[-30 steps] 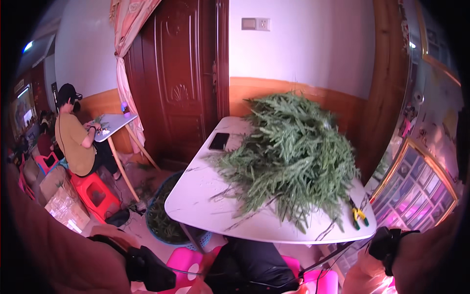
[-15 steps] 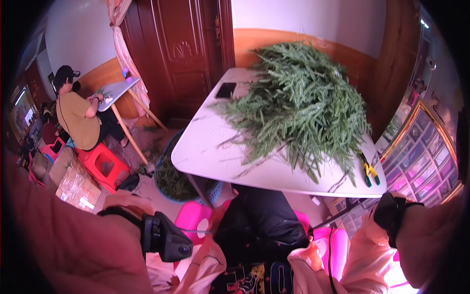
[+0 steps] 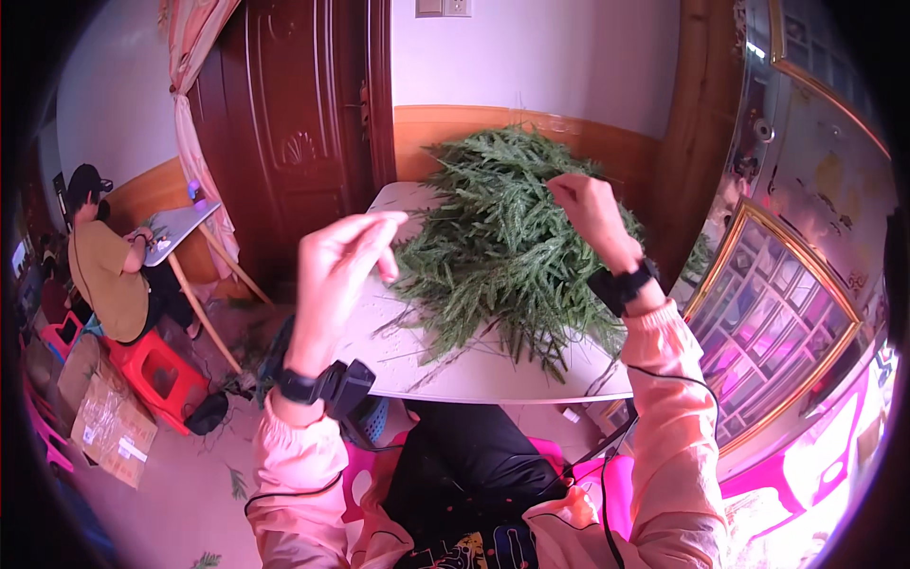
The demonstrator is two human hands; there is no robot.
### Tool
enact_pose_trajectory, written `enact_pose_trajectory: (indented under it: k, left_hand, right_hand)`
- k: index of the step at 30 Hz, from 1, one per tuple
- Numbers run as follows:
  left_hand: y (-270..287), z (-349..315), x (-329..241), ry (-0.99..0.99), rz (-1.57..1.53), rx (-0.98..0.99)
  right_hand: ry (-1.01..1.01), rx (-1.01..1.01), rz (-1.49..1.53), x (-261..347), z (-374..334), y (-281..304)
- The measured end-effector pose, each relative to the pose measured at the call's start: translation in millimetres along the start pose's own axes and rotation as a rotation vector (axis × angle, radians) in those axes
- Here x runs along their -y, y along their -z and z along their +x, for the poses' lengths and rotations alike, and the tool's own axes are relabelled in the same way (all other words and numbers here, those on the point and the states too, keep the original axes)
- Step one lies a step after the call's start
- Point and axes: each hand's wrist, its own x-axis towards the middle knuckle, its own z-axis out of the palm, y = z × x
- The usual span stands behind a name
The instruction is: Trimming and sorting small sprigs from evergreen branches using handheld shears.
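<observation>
A big heap of green artificial pine sprigs [image 3: 507, 251] covers much of the white marbled table [image 3: 445, 383] in front of me. My left hand [image 3: 343, 261] is raised over the table's left part, beside the heap, with fingers bent and the fingertips apart; nothing shows in it. In front of the heap's right side is my right hand [image 3: 592, 216], its fingers curled together, with nothing visible in them. Whether it touches the sprigs I cannot tell. Both wrists wear black strapped devices.
Left of me, a person [image 3: 104, 270] sits at a small table [image 3: 194, 228] near a red stool [image 3: 161, 379] and a cardboard box [image 3: 116, 431]. A gold-framed lattice panel [image 3: 777, 322] leans at the right. Behind the table are a brown door [image 3: 303, 123] and a wall.
Both my hands have risen from low at the sides to over the table. The view has shifted, and the phone and the yellow-and-green cutters no longer show.
</observation>
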Motion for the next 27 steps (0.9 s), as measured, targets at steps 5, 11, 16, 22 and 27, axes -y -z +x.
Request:
enact_pose_trajectory:
  k: [5, 11, 16, 22, 27]
  left_hand:
    - [8.8, 23.9, 115.9, 0.328, -0.224, 0.136]
    - [6.5, -13.6, 176.8, 0.592, -0.391, 0.001]
    - [27.3, -33.7, 173.8, 0.597, -0.277, 0.106]
    - [48.9, -39.6, 190.0, 0.611, -0.307, 0.081]
    - [47.1, -44.7, 218.9, 0.7, -0.316, 0.053]
  right_hand:
    - [-0.012, -0.056, -0.419, -84.0, 6.4, -67.0]
    - [-0.249, -0.227, -0.556, -78.1, 15.9, -75.8]
    - [-0.525, -0.035, -0.495, -97.0, 12.6, -69.7]
    - [-0.318, -0.091, -0.196, -28.8, -6.1, -64.0]
    - [-0.15, 0.001, -0.191, 21.4, -41.2, -70.0]
